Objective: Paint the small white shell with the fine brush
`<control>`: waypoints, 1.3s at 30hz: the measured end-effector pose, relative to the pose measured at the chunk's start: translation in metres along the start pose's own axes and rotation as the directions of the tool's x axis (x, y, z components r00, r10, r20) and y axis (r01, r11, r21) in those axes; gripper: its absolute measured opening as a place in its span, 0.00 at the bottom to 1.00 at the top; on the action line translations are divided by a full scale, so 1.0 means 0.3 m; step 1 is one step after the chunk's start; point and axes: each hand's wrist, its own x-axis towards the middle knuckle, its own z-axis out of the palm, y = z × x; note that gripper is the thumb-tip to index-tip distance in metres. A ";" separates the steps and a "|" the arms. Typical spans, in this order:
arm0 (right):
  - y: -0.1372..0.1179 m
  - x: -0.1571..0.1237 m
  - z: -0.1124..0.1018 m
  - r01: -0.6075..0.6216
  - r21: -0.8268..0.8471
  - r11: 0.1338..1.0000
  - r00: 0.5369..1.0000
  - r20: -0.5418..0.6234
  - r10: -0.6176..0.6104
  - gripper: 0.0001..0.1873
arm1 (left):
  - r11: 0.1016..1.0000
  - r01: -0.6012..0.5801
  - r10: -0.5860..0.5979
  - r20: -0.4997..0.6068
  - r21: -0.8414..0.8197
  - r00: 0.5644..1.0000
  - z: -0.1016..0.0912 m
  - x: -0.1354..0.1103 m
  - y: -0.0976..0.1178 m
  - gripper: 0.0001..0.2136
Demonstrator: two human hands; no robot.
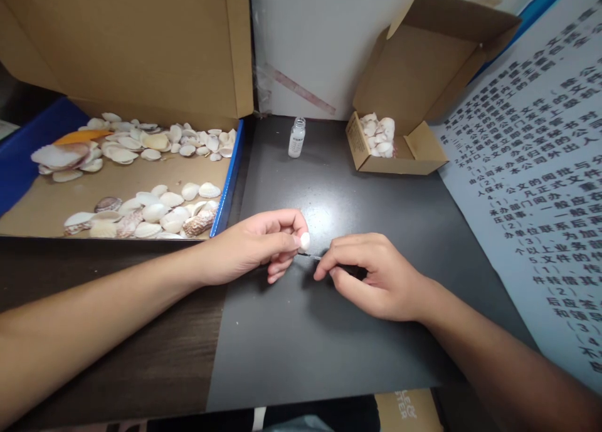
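Observation:
Between the thumb and fingers of my left hand [275,241] is a small white shell [305,241], held over the dark grey mat [282,350]. To its right, my right hand [376,272] is closed, its fingers pinched around a thin stick [313,257]. The stick's tip reaches toward the underside of the shell; whether they touch I cannot tell. Most of what the right hand grips is hidden by its fingers. Beyond both hands, a small glass bottle [296,138] with a printed label stands upright and uncapped on the mat.
At left, a blue-edged cardboard box [226,184] with its lid raised holds several loose shells [155,212]. A smaller open carton [399,163] with white shells [380,135] stands at the back right. A printed sheet [540,187] slopes along the right side.

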 end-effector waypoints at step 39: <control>-0.016 0.005 -0.012 0.047 -0.037 0.998 0.979 -0.195 -0.053 0.13 | 0.999 0.015 -0.015 -0.007 -0.031 1.000 -0.002 0.000 0.002 0.04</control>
